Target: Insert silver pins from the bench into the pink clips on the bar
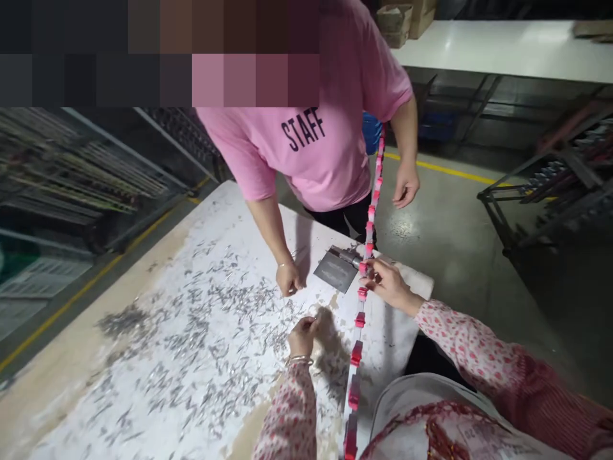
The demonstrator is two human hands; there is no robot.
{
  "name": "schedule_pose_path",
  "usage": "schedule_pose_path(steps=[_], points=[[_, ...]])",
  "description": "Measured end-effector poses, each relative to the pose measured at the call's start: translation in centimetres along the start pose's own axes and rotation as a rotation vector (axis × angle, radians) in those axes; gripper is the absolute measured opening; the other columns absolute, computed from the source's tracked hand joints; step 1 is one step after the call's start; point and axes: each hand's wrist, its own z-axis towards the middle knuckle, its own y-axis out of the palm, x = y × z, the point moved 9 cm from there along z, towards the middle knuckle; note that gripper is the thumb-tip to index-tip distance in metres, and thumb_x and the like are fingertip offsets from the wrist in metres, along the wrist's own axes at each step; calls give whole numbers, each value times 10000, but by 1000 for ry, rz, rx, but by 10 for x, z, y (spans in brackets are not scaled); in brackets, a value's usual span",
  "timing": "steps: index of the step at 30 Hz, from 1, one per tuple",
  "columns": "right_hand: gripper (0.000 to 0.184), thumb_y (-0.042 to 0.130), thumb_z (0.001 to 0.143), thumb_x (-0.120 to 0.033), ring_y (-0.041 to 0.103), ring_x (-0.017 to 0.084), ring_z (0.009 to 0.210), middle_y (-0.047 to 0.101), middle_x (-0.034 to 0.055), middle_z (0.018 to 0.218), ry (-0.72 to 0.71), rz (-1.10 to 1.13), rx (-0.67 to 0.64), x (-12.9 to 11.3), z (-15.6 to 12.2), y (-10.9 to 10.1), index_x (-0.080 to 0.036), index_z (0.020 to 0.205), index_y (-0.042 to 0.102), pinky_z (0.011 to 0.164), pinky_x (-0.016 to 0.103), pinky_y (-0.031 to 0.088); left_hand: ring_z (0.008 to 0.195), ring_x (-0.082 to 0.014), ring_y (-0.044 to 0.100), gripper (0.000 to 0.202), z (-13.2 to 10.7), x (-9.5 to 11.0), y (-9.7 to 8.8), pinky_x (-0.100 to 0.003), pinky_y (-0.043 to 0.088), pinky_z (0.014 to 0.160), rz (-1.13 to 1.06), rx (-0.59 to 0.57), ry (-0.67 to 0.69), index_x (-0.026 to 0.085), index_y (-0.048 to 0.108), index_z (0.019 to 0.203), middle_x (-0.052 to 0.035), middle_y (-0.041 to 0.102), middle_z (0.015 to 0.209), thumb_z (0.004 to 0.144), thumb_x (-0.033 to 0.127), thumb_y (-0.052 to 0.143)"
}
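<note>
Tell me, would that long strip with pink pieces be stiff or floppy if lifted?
The strip is probably fairly stiff, as it runs nearly straight past the table. It looks narrow, so perhaps light for its length.

Strip [352,372]: narrow, pale, long; runs over bench [249,428] at right, on past its far edge.
Clips [355,353]: pink-red, spaced in a row along strip.
Metal bits [125,321]: small, slim, silvery; strewn loose, thickest at left.

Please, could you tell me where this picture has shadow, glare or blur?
Head view: dark shadow on the worktable beside the left hand; head view, background: glare on the rear table, smeared left-side racks, pixel blocks upper left.
</note>
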Motion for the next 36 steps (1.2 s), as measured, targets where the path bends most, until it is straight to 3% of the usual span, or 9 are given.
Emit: schedule_pose_path(steps=[2, 6, 8, 10, 13, 16, 19, 32, 36], points=[[279, 613, 865, -349, 600, 135, 691, 629, 55, 950, -11, -83, -7, 1, 4, 2, -179, 1081, 567, 688, 274, 505, 642, -155, 639, 191, -2, 41, -15, -264, 526, 653, -98, -15, 122, 143, 622, 867, -49, 675, 772, 833, 324, 571], [253, 642, 843, -340, 615, 152, 712, 641, 60, 905, -26, -207, 31, -1, 7, 1, -154, 1007, 597, 684, 266, 497, 690, -144, 625, 277, -26, 166, -63, -265, 528, 692, -219, 68, 578, 148, 674, 928, -74, 676, 864, 863, 389, 554], [227, 639, 844, -324, 626, 163, 749, 646, 62, 898, -30, -250, 27, -4, 8, 0, -149, 984, 608, 697, 264, 496, 754, -147, 630, 253, -39, 222, -77, -252, 523, 702, -212, 66, 734, 154, 688, 920, -72, 669, 861, 879, 360, 548], [216, 635, 848, -309, 632, 169, 776, 652, 67, 914, -17, -280, -10, -6, 8, 2, -149, 992, 611, 721, 268, 494, 739, -138, 633, 207, -47, 262, -84, -233, 523, 687, -233, 56, 803, 153, 681, 912, -55, 668, 826, 852, 336, 605], [211, 636, 848, -282, 641, 179, 819, 662, 74, 944, 2, -284, -69, -7, 10, 5, -148, 1008, 612, 740, 268, 493, 667, -125, 628, 181, -53, 300, -88, -222, 519, 657, -232, 66, 857, 150, 663, 860, -32, 673, 772, 814, 325, 665], [183, 628, 850, -259, 648, 179, 830, 667, 70, 928, 4, -264, -94, -8, 12, 7, -145, 993, 615, 739, 261, 492, 709, -138, 627, 160, -62, 325, -86, -237, 505, 685, -138, 71, 980, 156, 661, 822, -38, 674, 779, 849, 309, 622], [172, 627, 851, -252, 652, 180, 833, 670, 69, 913, -1, -261, -106, -7, 12, 9, -142, 982, 617, 736, 256, 492, 741, -139, 624, 136, -69, 337, -84, -239, 494, 710, -81, 60, 1067, 160, 655, 839, -44, 666, 792, 878, 267, 580], [223, 625, 864, -293, 659, 212, 880, 671, 94, 968, -1, -298, -148, -7, 11, 12, -136, 1022, 616, 768, 293, 513, 806, -122, 616, 149, -82, 352, -72, -214, 491, 747, 25, -150, 1238, 170, 649, 923, -58, 638, 864, 917, 177, 500], [265, 602, 880, -341, 652, 221, 868, 662, 103, 1004, -47, -331, -149, -10, 9, 9, -142, 1054, 610, 764, 316, 521, 844, -138, 627, 168, -88, 355, -73, -233, 498, 774, 28, -194, 1240, 177, 667, 957, -74, 653, 903, 917, 214, 508]])
